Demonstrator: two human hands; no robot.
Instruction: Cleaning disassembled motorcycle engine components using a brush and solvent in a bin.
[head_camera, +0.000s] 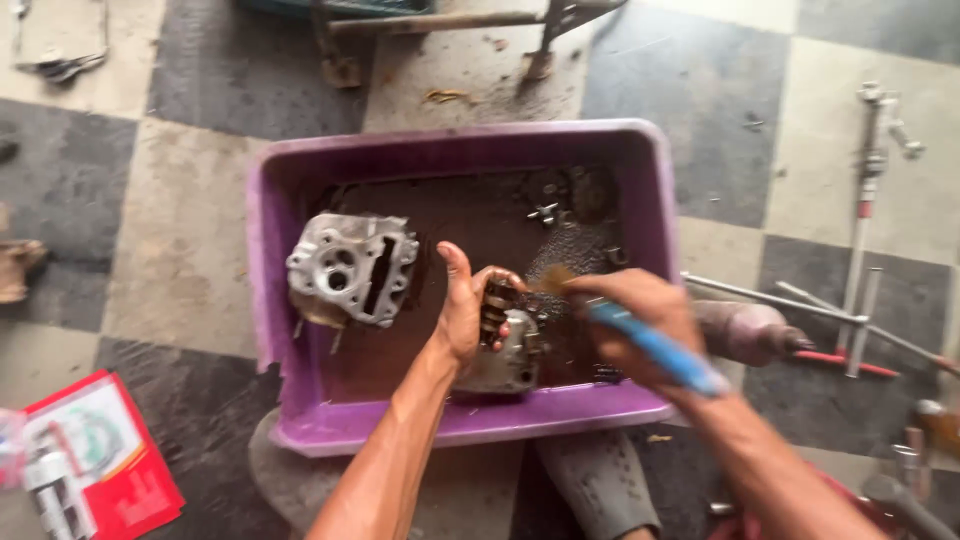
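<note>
Head view: inside the purple tub (300, 160), near its front wall, my left hand (462, 315) clamps a small grey engine part (505, 355). My right hand (635, 325), just right of it, grips a blue-handled brush (655, 345), bristles pointing left onto the part. A finned cylinder head (350, 268) lies further left.

Both forearms reach forward, bare — the left hand (468, 312) curled in a grip, thumb raised; the right hand (635, 325) closed tight, blurred, knuckles up — hands near together.
</note>
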